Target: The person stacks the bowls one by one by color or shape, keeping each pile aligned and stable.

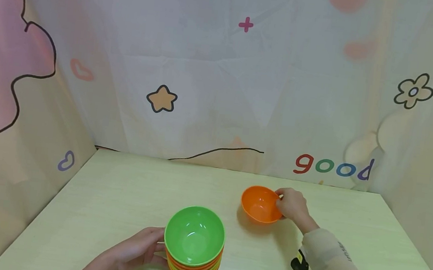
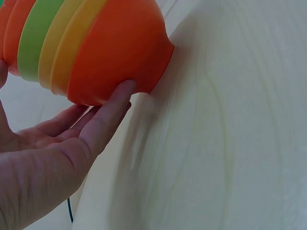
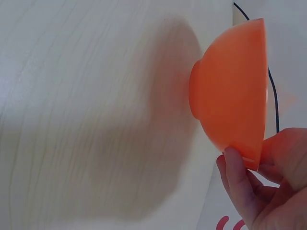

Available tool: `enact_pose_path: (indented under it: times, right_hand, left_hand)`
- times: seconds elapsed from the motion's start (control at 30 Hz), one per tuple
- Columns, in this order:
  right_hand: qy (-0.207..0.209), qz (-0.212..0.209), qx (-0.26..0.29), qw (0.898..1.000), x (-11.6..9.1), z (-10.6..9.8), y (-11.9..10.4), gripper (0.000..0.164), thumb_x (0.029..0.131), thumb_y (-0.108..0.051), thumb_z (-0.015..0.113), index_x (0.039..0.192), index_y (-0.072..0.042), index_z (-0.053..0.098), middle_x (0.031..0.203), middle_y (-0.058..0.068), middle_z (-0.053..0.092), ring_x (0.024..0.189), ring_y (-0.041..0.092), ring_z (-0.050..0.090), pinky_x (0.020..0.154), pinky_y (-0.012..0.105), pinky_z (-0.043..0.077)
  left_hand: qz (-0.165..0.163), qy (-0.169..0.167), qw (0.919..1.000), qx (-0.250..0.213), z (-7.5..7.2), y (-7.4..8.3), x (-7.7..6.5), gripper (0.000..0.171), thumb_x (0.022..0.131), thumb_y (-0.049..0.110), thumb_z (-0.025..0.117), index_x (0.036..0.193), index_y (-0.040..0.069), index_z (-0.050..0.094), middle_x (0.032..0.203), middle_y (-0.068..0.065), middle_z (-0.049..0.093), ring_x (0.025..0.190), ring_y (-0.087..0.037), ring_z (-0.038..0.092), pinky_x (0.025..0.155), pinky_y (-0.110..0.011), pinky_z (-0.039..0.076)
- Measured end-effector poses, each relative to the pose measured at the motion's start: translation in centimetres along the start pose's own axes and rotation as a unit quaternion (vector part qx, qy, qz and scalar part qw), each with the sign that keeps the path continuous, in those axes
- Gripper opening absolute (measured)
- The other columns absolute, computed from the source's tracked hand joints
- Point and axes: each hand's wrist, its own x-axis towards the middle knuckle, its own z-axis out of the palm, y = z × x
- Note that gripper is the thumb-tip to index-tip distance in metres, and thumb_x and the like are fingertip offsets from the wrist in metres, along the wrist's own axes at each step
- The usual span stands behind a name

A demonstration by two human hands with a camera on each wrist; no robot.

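Note:
In the head view a stack of nested bowls stands near the table's front, a green bowl (image 1: pixel 195 235) on top and orange and yellow ones below. My left hand (image 1: pixel 142 247) lies against the stack's left side. The left wrist view shows its fairly straight fingers (image 2: pixel 111 112) touching the lowest orange bowl (image 2: pixel 122 50). Farther back and to the right, my right hand (image 1: pixel 292 204) pinches the rim of a single orange bowl (image 1: pixel 260 204). In the right wrist view that bowl hangs upright above the table, its shadow falling apart from its base.
A pale wood-grained table (image 1: pixel 126 191) spreads under both hands. Behind it hangs a printed cloth backdrop (image 1: pixel 207 71) that also closes off the sides. A small black object (image 1: pixel 299 265) shows beside the right sleeve.

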Motion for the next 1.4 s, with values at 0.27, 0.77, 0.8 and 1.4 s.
enact_pose_path:
  times: [0.27,0.77,0.8,1.4]
  right_hand:
    - [0.000,-0.015,-0.010,1.000,-0.3,-0.8,-0.6,0.031,0.083,0.001,0.053,0.112,0.006,0.060,0.093,0.022,0.062,0.057,0.020,0.062,0.047,0.024,0.052]
    - [-0.008,-0.064,-0.020,0.998,-1.1,-1.9,-3.1,0.027,0.083,-0.001,0.055,0.108,0.005,0.063,0.091,0.020,0.063,0.052,0.014,0.060,0.047,0.024,0.053]
    - [-0.009,-0.068,-0.022,0.997,-1.2,-2.0,-3.3,0.027,0.083,-0.001,0.055,0.108,0.005,0.063,0.091,0.020,0.063,0.052,0.014,0.060,0.047,0.025,0.053]
    - [-0.031,-0.142,-0.036,0.989,-2.7,-4.2,-7.9,0.024,0.085,-0.002,0.057,0.107,0.002,0.065,0.088,0.016,0.064,0.052,0.013,0.058,0.048,0.023,0.052]
  left_hand:
    - [0.000,-0.001,1.0000,-0.002,0.0,-0.1,0.0,0.043,0.098,0.030,0.041,0.127,0.000,0.051,0.121,-0.007,0.057,0.110,-0.022,0.057,0.090,-0.047,0.049]
    - [0.002,-0.007,1.0000,-0.004,0.0,-0.1,0.0,0.042,0.098,0.028,0.040,0.127,0.000,0.050,0.121,-0.008,0.057,0.111,-0.023,0.056,0.091,-0.046,0.048]
    - [0.002,-0.008,1.0000,-0.004,0.0,-0.1,0.0,0.042,0.098,0.029,0.039,0.127,0.000,0.050,0.121,-0.008,0.056,0.111,-0.023,0.056,0.091,-0.046,0.048]
    - [0.001,-0.016,0.9999,-0.004,-0.2,-0.1,0.0,0.044,0.099,0.031,0.038,0.128,0.000,0.049,0.120,-0.006,0.058,0.111,-0.021,0.057,0.091,-0.045,0.049]
